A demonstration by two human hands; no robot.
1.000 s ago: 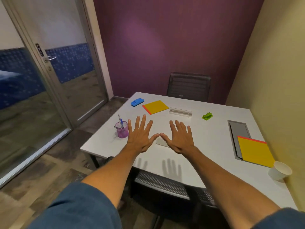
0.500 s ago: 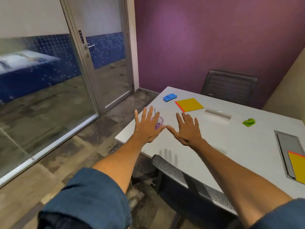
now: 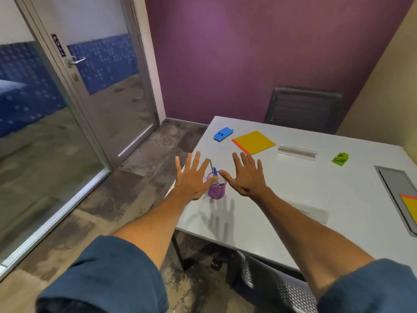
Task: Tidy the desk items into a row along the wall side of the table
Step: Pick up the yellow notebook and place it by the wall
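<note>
A purple mesh pen cup (image 3: pixel 217 190) with pens stands near the left edge of the white table (image 3: pixel 316 188). My left hand (image 3: pixel 191 179) and my right hand (image 3: pixel 247 177) hover flat above it, fingers spread, one on each side, holding nothing. Farther back lie a blue stapler-like block (image 3: pixel 223 133), a yellow notepad with a red edge (image 3: pixel 254 142), a clear acrylic holder (image 3: pixel 297 152) and a green clip-like item (image 3: pixel 340 158). A white card (image 3: pixel 312 213) lies near my right forearm. A second yellow pad (image 3: pixel 410 205) shows at the right edge.
A grey cable tray lid (image 3: pixel 397 184) is set into the table on the right, beside the beige wall. A dark chair (image 3: pixel 302 109) stands behind the table by the purple wall; another mesh chair (image 3: pixel 282 288) is below me. A glass door (image 3: pixel 74 86) is on the left.
My view has swung left, then partly back toward the table. Both hands stayed spread and moved from the table's middle to over the purple pen cup.
</note>
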